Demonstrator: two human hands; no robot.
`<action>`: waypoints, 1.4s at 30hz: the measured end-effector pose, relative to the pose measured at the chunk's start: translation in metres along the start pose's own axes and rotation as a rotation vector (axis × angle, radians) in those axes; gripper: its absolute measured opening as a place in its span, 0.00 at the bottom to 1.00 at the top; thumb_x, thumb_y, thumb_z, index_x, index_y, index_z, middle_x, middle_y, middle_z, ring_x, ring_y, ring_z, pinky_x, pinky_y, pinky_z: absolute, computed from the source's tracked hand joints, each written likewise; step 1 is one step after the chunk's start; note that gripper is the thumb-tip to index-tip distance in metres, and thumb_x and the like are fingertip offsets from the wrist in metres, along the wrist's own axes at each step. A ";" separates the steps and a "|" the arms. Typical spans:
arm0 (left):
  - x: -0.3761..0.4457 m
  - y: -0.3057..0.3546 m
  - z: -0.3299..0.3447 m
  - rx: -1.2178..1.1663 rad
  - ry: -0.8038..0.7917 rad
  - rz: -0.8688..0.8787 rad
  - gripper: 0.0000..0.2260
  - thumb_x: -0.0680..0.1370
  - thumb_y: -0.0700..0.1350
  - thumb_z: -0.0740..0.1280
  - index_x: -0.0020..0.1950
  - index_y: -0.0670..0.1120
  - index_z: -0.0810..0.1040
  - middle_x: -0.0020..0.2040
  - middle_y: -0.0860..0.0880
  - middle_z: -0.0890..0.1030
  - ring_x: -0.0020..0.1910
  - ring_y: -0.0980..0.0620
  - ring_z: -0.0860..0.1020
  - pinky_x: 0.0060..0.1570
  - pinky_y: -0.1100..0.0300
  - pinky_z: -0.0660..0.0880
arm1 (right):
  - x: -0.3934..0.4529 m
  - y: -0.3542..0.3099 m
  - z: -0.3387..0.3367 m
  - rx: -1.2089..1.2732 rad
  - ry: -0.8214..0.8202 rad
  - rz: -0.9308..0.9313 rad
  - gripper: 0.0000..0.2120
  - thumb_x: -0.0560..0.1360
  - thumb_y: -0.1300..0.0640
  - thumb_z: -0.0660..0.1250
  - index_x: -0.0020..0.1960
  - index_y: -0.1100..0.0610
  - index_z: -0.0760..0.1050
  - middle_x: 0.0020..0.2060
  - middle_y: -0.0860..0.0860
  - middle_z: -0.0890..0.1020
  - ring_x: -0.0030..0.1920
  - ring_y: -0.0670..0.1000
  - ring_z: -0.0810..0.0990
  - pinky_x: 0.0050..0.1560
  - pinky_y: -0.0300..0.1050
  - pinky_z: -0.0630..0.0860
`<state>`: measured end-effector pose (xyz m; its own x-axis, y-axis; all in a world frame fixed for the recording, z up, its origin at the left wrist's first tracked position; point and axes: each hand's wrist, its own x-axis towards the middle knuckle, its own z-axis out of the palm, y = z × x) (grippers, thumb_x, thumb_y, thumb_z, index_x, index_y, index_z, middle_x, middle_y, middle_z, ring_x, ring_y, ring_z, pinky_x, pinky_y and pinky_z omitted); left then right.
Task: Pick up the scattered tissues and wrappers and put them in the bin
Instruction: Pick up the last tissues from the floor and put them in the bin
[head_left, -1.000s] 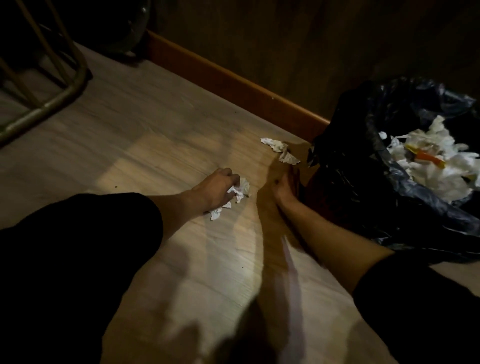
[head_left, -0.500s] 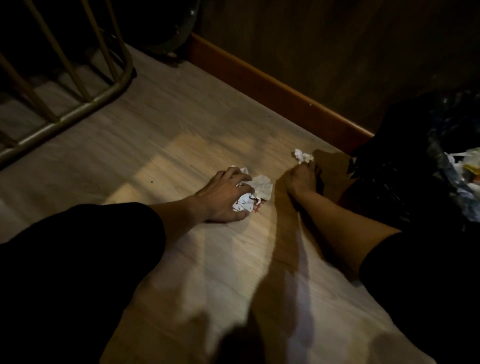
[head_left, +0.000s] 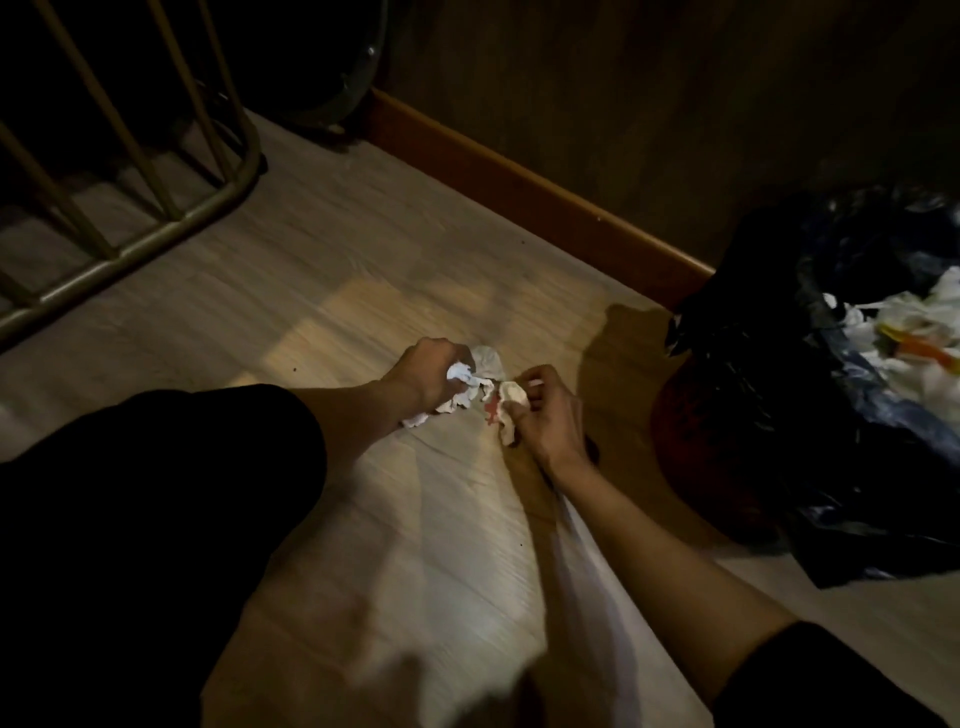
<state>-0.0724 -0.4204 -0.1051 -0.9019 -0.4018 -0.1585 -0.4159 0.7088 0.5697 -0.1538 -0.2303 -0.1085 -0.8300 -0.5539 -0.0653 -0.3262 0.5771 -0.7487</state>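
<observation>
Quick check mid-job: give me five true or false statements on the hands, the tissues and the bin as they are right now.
1. The left hand grips crumpled tissues. True.
2. The right hand is empty. False: it pinches a tissue with red marks.
3. The bin stands to the person's right, by the skirting board. True.
4. The bin is empty. False: white tissues and an orange item lie in its black liner.
5. The hands are over the bin. False: they are over the floor, beside it.
</observation>
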 end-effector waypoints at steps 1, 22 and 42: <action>0.002 0.001 0.000 -0.031 -0.009 -0.043 0.09 0.71 0.47 0.73 0.51 0.53 0.82 0.48 0.49 0.85 0.48 0.48 0.83 0.45 0.59 0.78 | -0.002 0.000 0.001 -0.013 -0.032 -0.033 0.17 0.71 0.52 0.73 0.58 0.50 0.76 0.50 0.51 0.86 0.50 0.51 0.84 0.50 0.48 0.81; -0.034 0.030 -0.003 0.344 -0.132 -0.025 0.26 0.72 0.63 0.68 0.65 0.50 0.76 0.64 0.43 0.76 0.63 0.44 0.74 0.65 0.51 0.68 | -0.013 -0.019 -0.012 -0.080 -0.169 0.128 0.06 0.70 0.59 0.76 0.44 0.55 0.80 0.44 0.54 0.83 0.39 0.50 0.79 0.27 0.33 0.69; -0.045 0.111 -0.052 0.160 -0.082 -0.125 0.20 0.68 0.46 0.77 0.59 0.48 0.81 0.59 0.45 0.82 0.59 0.45 0.79 0.55 0.58 0.75 | 0.005 -0.104 -0.132 -0.298 -0.343 -0.077 0.09 0.68 0.57 0.79 0.45 0.56 0.81 0.42 0.51 0.83 0.45 0.50 0.82 0.39 0.43 0.77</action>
<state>-0.0721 -0.3542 0.0073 -0.8459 -0.4482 -0.2890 -0.5323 0.7419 0.4077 -0.1834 -0.2141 0.0563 -0.6173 -0.7393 -0.2690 -0.5386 0.6463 -0.5406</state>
